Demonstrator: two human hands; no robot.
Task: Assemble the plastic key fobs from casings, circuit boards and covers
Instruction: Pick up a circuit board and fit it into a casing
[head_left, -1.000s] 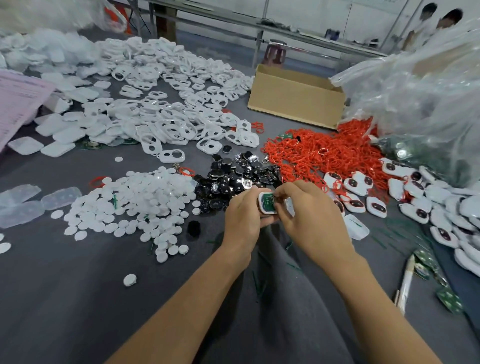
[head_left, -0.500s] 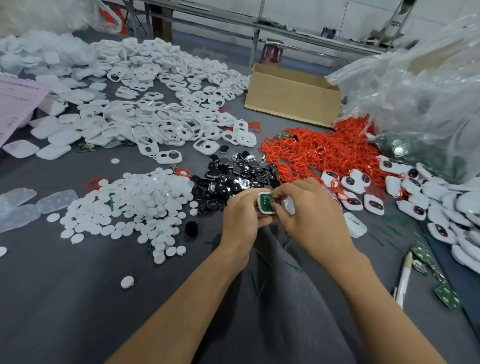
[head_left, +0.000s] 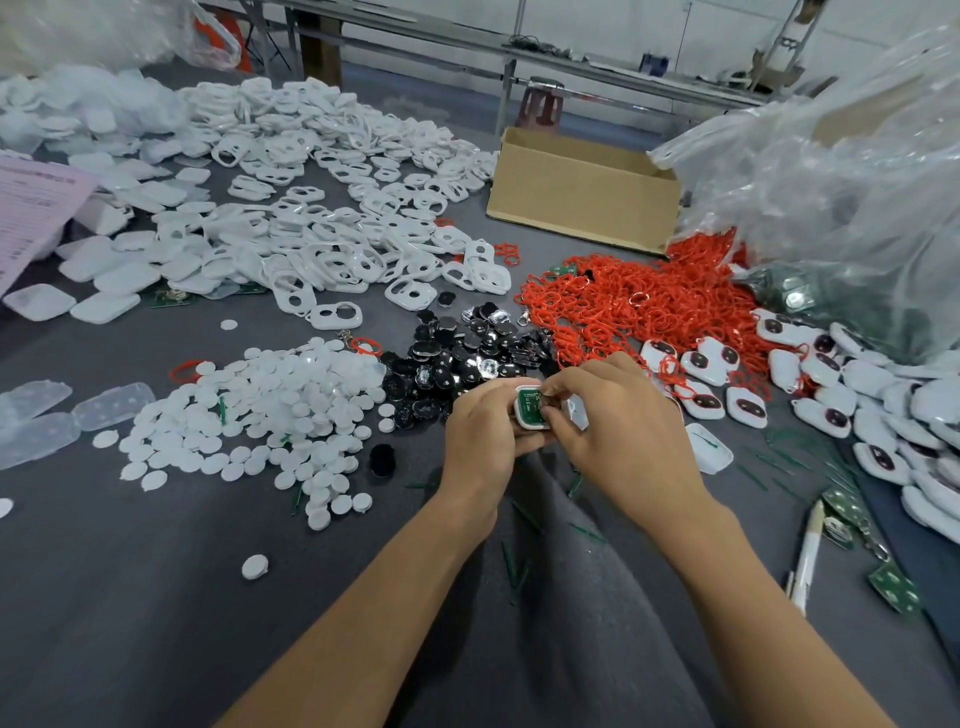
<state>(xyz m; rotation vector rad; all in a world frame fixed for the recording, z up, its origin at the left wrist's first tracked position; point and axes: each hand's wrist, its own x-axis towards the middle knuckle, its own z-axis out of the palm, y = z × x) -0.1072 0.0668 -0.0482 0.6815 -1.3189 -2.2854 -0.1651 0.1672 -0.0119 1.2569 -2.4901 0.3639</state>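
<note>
Two hands meet above the grey table (head_left: 130, 597); the left hand (head_left: 480, 441) grips a white casing (head_left: 527, 423), the right hand (head_left: 618, 431) pinches its green circuit board (head_left: 530, 405); light, stiff, likely fragile, best held by edges.

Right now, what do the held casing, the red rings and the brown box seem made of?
Casing: likely moulded plastic, white with a smooth rim. Red rings: probably rubber or soft plastic, thin tangled loops. Box: cardboard, matte brown, with a folded flap.
</note>
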